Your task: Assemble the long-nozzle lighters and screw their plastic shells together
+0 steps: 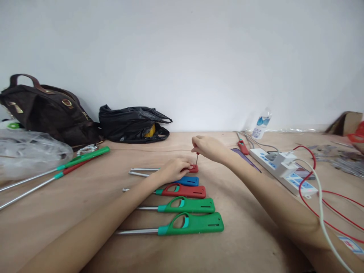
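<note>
Several long-nozzle gas lighters lie in a row on the wooden table. The farthest is a red lighter (193,169). My left hand (172,169) is closed over its handle and holds it down. My right hand (207,147) is closed on a small screwdriver (196,158), held upright with its tip on the red lighter's end. Toward me lie a blue lighter (189,181), another red lighter (187,191) and two green lighters (190,205) (196,223), all with metal nozzles pointing left.
A brown handbag (48,108) and a black plastic bag (132,123) stand at the back left. A clear plastic bag (28,151) and two longer lighters (71,163) lie left. A white power strip (284,168) with red and white cables, a water bottle (261,125) sit right.
</note>
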{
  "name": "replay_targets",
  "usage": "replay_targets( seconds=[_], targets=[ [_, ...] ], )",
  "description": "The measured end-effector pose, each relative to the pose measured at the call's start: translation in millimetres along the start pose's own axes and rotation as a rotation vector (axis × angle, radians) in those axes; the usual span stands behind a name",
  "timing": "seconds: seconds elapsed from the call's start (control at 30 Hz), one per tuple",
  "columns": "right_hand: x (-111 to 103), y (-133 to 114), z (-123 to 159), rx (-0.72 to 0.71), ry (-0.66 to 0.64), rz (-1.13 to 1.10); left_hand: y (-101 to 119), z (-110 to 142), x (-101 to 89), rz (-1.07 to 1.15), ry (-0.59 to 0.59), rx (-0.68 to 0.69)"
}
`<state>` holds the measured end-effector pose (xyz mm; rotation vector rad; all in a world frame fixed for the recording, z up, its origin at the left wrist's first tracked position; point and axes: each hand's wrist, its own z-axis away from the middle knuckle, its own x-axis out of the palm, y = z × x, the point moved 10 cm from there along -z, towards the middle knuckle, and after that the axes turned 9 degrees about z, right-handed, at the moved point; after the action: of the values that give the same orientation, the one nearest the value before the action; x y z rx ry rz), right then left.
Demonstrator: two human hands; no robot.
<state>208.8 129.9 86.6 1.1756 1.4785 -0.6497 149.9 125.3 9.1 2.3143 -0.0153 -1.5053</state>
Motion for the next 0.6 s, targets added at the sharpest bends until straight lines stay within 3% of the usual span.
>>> replay_targets(
  seconds=[0.1,0.23,0.47,0.6],
  targets=[
    [2.6,-6.5,-2.3,-0.007,-0.004,0.108,1.1,-0.4,-0.8,-0.012,0.000,0.000],
    [2.2,-8.1,4.2,-0.057,-0.024,0.042,1.0,-1.3,-0.2,0.003,-0.006,0.009],
    [1.0,8.9,2.9,0.071,-0.088,0.217,-3.1,-0.5,0.8,-0.012,-0.002,-0.016],
    [0.1,4.5,6.0,0.020,-0.071,0.016,0.9,0.1,0.6,-0.015,-0.007,0.009]
  ],
)
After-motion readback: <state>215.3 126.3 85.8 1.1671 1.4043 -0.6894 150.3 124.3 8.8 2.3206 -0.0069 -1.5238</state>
